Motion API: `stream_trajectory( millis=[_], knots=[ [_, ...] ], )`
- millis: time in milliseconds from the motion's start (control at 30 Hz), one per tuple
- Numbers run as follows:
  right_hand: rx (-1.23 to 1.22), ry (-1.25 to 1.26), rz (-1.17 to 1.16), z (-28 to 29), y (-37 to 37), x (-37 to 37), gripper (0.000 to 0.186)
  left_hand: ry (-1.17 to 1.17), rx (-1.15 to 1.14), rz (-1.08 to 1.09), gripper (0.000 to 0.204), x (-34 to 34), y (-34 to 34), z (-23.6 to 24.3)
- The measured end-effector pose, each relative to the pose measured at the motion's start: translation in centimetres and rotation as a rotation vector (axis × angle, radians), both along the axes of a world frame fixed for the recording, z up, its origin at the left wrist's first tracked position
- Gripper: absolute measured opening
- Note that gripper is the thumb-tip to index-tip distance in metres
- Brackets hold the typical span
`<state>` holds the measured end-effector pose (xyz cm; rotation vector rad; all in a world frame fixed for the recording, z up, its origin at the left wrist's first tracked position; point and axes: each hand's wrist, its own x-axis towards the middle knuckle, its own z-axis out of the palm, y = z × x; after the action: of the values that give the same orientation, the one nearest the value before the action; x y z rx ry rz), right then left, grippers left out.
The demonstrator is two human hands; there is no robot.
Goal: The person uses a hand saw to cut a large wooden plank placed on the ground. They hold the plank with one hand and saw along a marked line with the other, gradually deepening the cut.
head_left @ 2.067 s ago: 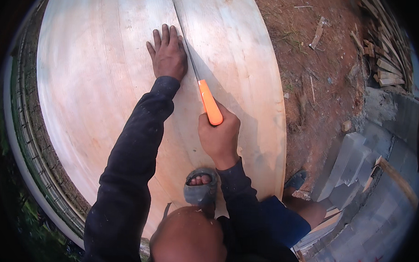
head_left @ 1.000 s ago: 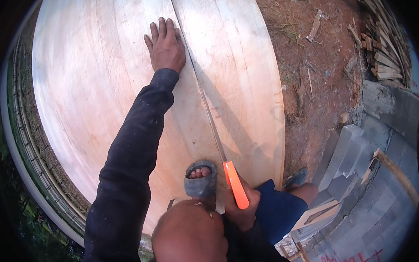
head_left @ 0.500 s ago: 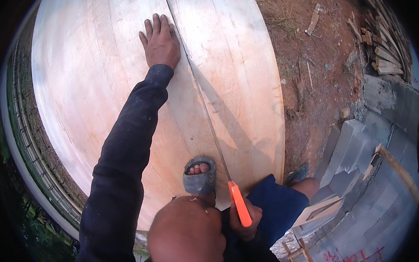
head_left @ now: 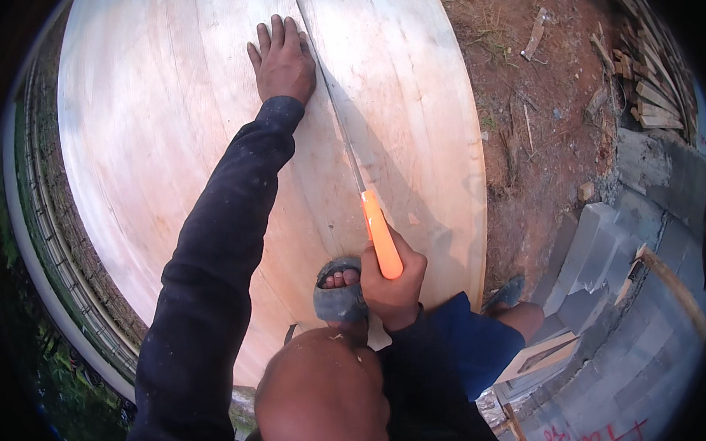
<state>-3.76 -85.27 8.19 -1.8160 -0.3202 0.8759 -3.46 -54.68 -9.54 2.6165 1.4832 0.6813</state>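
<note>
A large pale plywood sheet (head_left: 177, 137) spreads beneath both hands. My left hand (head_left: 287, 66) lies flat on it, fingers apart, just left of the saw line. My right hand (head_left: 396, 283) is wrapped round the orange handle of a handsaw (head_left: 382, 237). The thin blade runs from the handle up and away along a dark line in the sheet, passing close by my left hand. My foot in a grey slide sandal (head_left: 341, 294) presses on the plywood beside my right hand. Whether the teeth are in the wood along the whole blade I cannot tell.
Reddish bare soil (head_left: 526, 149) borders the sheet on the right, with a stack of cut timber (head_left: 656, 103) at the far right. Grey concrete blocks (head_left: 585, 248) and a block wall (head_left: 636, 339) stand at the near right. My other foot (head_left: 509, 292) is on the ground beyond the sheet's edge.
My right hand has pushed the saw forward and away along the line, so the handle is farther up the sheet. The left hand stays flat on the plywood.
</note>
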Motion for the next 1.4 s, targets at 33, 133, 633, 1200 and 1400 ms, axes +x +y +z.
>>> stream_trajectory(
  millis=[33, 133, 633, 1200, 1400],
  knots=[
    [0.047, -0.014, 0.002, 1.8, -3.2, -1.0, 0.027, 0.0, -0.002, 0.0, 0.046, -0.3, -0.7, -0.3],
    [-0.172, -0.247, 0.196, 5.9, -10.6, -1.8, 0.032, -0.026, -0.021, 0.013, 0.046, 0.1, -1.1, 0.1],
    [-0.026, -0.012, 0.045, -0.2, -1.7, -0.2, 0.021, -0.034, -0.011, 0.001, 0.046, 0.0, -0.5, -0.6],
    [0.019, -0.219, 0.058, -3.6, 3.7, 1.4, 0.026, -0.004, -0.041, -0.01, 0.048, 0.5, -0.2, -0.7],
    [-0.186, -0.341, 0.24, 5.7, -13.6, -2.2, 0.03, -0.05, -0.046, -0.001, 0.048, 0.1, -0.6, -0.4]
  ],
)
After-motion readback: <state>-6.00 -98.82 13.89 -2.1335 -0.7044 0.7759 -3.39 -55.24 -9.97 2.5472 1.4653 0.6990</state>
